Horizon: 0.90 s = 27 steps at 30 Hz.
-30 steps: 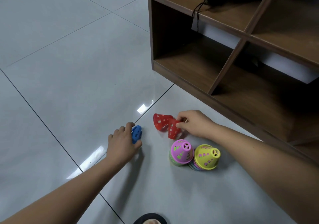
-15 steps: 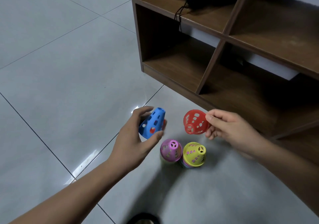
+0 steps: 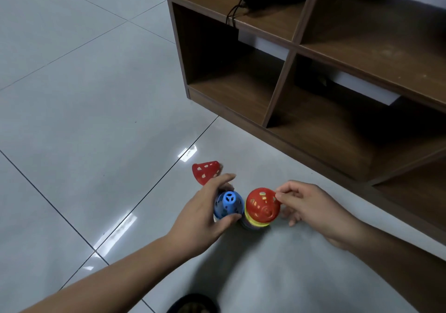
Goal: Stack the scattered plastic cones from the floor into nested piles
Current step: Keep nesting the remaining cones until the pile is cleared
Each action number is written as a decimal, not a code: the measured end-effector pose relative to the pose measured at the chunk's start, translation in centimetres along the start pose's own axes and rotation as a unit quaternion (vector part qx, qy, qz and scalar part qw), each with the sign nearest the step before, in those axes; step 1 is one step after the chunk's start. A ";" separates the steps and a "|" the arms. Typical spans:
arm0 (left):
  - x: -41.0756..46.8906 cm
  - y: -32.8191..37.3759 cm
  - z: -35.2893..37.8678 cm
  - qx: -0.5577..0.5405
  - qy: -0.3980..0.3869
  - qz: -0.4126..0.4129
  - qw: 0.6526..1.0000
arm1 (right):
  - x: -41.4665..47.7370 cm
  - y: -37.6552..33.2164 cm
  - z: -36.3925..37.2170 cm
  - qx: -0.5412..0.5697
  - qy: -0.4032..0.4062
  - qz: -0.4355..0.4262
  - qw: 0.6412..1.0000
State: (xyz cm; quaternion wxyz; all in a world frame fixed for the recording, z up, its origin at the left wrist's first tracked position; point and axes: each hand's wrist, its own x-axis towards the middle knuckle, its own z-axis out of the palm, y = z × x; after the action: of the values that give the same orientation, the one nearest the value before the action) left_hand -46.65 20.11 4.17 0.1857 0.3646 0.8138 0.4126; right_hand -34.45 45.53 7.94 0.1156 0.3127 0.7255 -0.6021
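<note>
Before the shelf (image 3: 277,110), a blue cone (image 3: 228,204) is gripped by the left hand (image 3: 202,216), a red cone (image 3: 261,206) pinched by the right hand (image 3: 311,206).

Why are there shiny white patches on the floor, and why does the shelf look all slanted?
Head view: the white patches are glare, light bouncing off the glossy floor tiles, one just beyond the lying red cone. Head view: the wide-angle lens, pointing downward, probably makes the wooden shelf seem to lean. Head view: a soft shadow darkens the floor near the bottom edge.

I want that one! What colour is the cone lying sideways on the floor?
The cone is red with holes; the head view shows it.
</note>
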 end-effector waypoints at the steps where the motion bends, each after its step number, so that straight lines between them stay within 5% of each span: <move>1: 0.1 -0.4 0.1 0.008 -0.007 -0.006 1.000 | 0.1 0.1 0.1 -0.020 0.017 -0.005 1.000; 7: 0.3 -1.3 -1.3 -0.020 0.001 -0.005 1.000 | -0.5 0.5 0.0 -0.121 0.096 -0.103 0.983; 14: 4.8 -5.4 -2.8 0.082 0.069 0.021 0.994 | -2.3 0.3 1.6 -0.089 0.060 -0.189 0.976; 22: 10.1 -11.2 -2.4 0.352 -0.082 -0.003 0.932 | -2.9 2.0 2.4 -0.134 0.029 -0.182 0.974; 27: 10.4 -12.4 -2.7 0.366 -0.021 -0.041 0.929 | -3.0 2.3 2.6 -0.157 0.036 -0.170 0.972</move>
State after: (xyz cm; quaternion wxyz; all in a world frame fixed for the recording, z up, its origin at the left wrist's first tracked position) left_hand -60.64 21.57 -4.24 0.0732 0.3818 0.9187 0.0700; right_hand -31.29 42.28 7.03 0.0332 0.1841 0.8570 -0.4801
